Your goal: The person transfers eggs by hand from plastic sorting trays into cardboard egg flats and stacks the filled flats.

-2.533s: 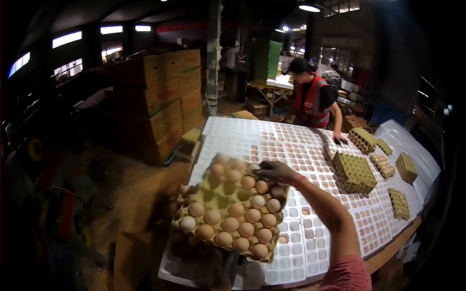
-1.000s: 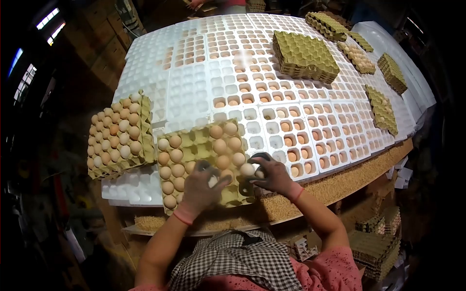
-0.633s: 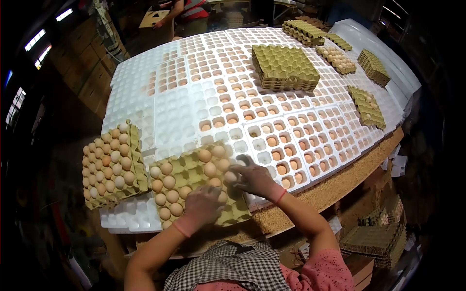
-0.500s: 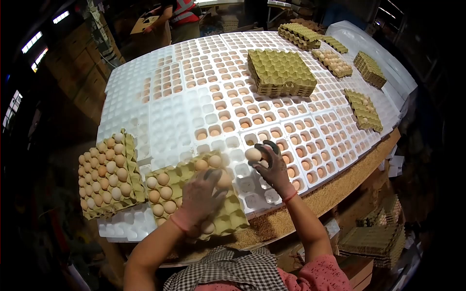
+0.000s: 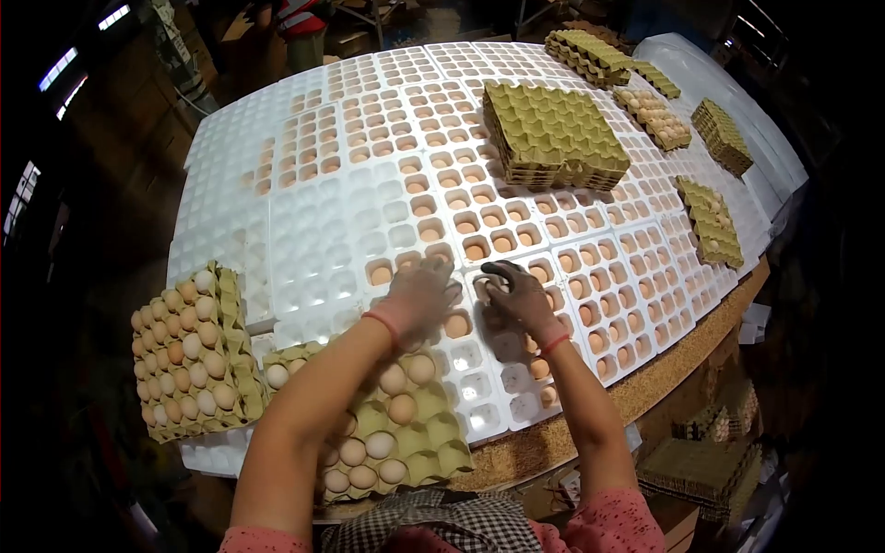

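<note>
My left hand (image 5: 424, 297) is over the cells of a white foam tray (image 5: 468, 355), fingers bent down; an egg (image 5: 457, 323) sits in a cell beside it. Whatever its fingers hold is hidden. Just to the right, my right hand (image 5: 518, 300) reaches into the neighbouring foam tray with curled, dark-tipped fingers around what looks like a pale egg. Below my left forearm lies a green pulp tray (image 5: 433, 433), partly filled with brown and white eggs. A fuller egg tray (image 5: 194, 355) rests on a stack at the left.
Foam trays with eggs cover much of the table (image 5: 636, 392). A stack of green pulp trays (image 5: 553, 138) stands on them, with smaller stacks at the right. Plastic sheeting (image 5: 737, 120) covers the far right. A person in a red vest (image 5: 300, 20) is behind the table.
My left hand has moved from the pulp tray up to the foam tray. My right hand, which held an egg above the cells, has lowered into them. Fewer eggs remain in the pulp tray.
</note>
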A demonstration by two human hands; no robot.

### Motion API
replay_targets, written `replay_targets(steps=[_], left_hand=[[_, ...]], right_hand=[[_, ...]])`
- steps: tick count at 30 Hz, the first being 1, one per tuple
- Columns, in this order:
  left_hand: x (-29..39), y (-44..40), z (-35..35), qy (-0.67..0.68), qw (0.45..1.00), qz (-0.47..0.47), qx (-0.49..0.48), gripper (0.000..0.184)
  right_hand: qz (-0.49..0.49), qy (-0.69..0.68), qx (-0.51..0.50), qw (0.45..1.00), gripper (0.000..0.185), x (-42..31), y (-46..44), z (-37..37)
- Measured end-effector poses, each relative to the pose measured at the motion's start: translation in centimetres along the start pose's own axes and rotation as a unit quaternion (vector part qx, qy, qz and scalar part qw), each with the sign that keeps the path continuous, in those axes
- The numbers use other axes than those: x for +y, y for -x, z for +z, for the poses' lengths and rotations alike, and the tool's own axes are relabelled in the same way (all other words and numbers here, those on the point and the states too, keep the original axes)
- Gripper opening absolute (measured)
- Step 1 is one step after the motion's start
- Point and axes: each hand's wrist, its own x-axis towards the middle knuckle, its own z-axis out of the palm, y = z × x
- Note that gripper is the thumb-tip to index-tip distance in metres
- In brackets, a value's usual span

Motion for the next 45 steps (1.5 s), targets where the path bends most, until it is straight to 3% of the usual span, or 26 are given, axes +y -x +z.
replay_targets(steps=[2,4,6,8,10,14,16,17,18,19,20,21,23,24,27,29,30,32,34,35,36,38,40,41,43,45], left_hand=[[-2.5,2.4,-1.0,0.119,0.977,-0.001,0.175,0.043],[-5.4,5.9,-2.0,0.188,0.957,-0.039,0.218,0.04],[-7.6,9.5,-1.4,0.232,0.94,-0.075,0.239,0.041],[-7.8,12.5,-0.8,0.235,0.94,-0.107,0.222,0.044],[-6.4,14.2,-0.5,0.227,0.945,-0.097,0.214,0.048],[-3.8,14.1,1.2,-0.013,0.997,0.001,0.07,0.06],[-3.5,14.0,1.0,0.007,0.993,0.004,0.114,0.058],[-4.2,14.3,1.2,0.007,0.993,0.002,0.116,0.058],[-5.1,14.8,1.4,0.147,0.978,-0.02,0.145,0.055],[-5.8,15.3,1.7,0.284,0.942,-0.043,0.173,0.052],[-5.1,16.7,0.7,0.621,0.761,-0.101,0.16,0.044],[-5.6,17.5,0.4,0.701,0.681,-0.094,0.187,0.042],[-5.3,18.3,-1.1,0.806,0.527,-0.142,0.229,0.04],[-5.5,18.4,0.0,0.695,0.653,-0.069,0.295,0.036],[-5.7,18.0,-0.2,0.599,0.776,-0.083,0.18,0.034],[-2.1,18.9,-1.2,0.248,0.96,0.027,0.13,0.035],[-1.0,19.1,-1.2,0.073,0.992,0.065,0.076,0.039],[-0.3,18.1,1.0,0.056,0.997,0.043,0.029,0.043],[-0.6,17.8,1.1,0.035,0.999,0.025,-0.016,0.047],[-1.1,18.3,0.5,0.13,0.991,0.005,0.027,0.044],[-1.9,18.7,0.1,0.223,0.972,-0.014,0.07,0.043],[-4.8,18.7,0.7,0.655,0.735,-0.08,0.154,0.052],[-5.4,18.7,-2.2,0.717,0.641,-0.122,0.244,0.051],[-6.0,18.8,-3.2,0.709,0.637,-0.122,0.276,0.051],[-7.8,18.2,-4.2,0.676,0.641,-0.127,0.339,0.052],[-9.7,16.6,-4.9,0.659,0.647,-0.113,0.366,0.053]], right_hand=[[0.095,-0.212,0.045,0.972,0.032,-1.4,2.3,-0.8],[-0.013,-0.115,0.04,0.992,0.032,-1.2,5.3,-0.4],[-0.186,0.24,-0.016,0.953,0.039,0.3,7.9,0.7],[-0.175,0.242,-0.041,0.953,0.048,-0.5,7.7,1.0],[-0.211,0.091,0.04,0.972,0.05,-5.2,5.9,0.9],[-0.327,0.192,-0.127,0.916,0.052,-7.2,2.4,6.4],[-0.213,0.151,-0.26,0.93,0.048,-9.9,0.7,4.2],[-0.153,-0.013,-0.23,0.961,0.044,-9.2,0.9,4.1],[-0.086,-0.178,-0.194,0.961,0.041,-8.7,1.2,3.5],[-0.009,-0.369,-0.161,0.915,0.039,-8.4,1.5,2.9],[0.004,-0.421,-0.146,0.895,0.042,-7.1,1.8,2.4],[-0.088,-0.262,-0.167,0.946,0.041,-8.3,2.1,1.7],[-0.235,0.083,-0.18,0.952,0.047,-10.6,3.9,0.9],[-0.228,0.193,-0.239,0.924,0.054,-10.3,4.7,2.3],[-0.202,0.219,-0.306,0.904,0.06,-9.3,5.1,4.1],[-0.093,0.046,-0.252,0.962,0.061,-8.8,5.9,2.8],[-0.178,-0.108,-0.183,0.961,0.062,-7.8,5.7,3.1],[0.122,-0.445,-0.236,0.855,0.062,-8.9,6.8,1.2],[0.09,-0.427,-0.198,0.878,0.056,-9.9,7.4,1.1],[-0.031,-0.209,-0.209,0.955,0.05,-11.3,7.6,0.5],[-0.148,0.023,-0.206,0.967,0.045,-12.9,7.7,0.1],[-0.262,0.254,-0.178,0.914,0.025,-13.5,9.0,3.6],[-0.271,0.39,-0.22,0.852,0.038,-12.5,9.8,8.7],[-0.273,0.391,-0.216,0.852,0.038,-13.5,8.6,7.7],[-0.13,0.219,-0.404,0.879,0.042,-16.1,5.7,4.2],[-0.158,0.047,-0.238,0.957,0.047,-14.2,2.6,3.4]])
